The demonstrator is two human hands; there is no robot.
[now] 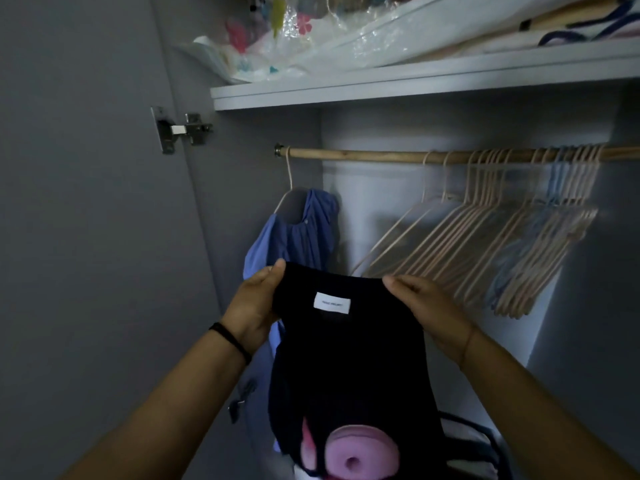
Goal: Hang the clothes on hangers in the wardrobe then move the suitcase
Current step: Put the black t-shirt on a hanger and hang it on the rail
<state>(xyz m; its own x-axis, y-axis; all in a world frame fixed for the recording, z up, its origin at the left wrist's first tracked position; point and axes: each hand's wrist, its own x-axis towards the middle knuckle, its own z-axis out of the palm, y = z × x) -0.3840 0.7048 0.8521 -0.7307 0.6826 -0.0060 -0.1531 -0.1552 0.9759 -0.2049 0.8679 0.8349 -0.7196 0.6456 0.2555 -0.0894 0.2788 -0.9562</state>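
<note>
The left hand [258,306] and right hand [426,306] each pinch a top corner of a black top [349,358], fingers curled over its edge, and hold it spread between them below the rod [363,155]. A white label [331,302] shows near the top's upper edge, and the cloth hangs down from there. A black band [230,341] circles the left wrist.

Under the rod's left end a blue garment [294,233] hangs on a pale hanger, just behind the left hand. Along the rod's right half a row of bare hangers [485,237] hangs close together, tilted. Far below the rod, beneath the top's hem, lies something pink and round [349,452].

Above the rod runs a shelf [415,83] bearing plastic bags [277,46]. Left of the rod stands the open door [86,202] with its hinge [183,129].
</note>
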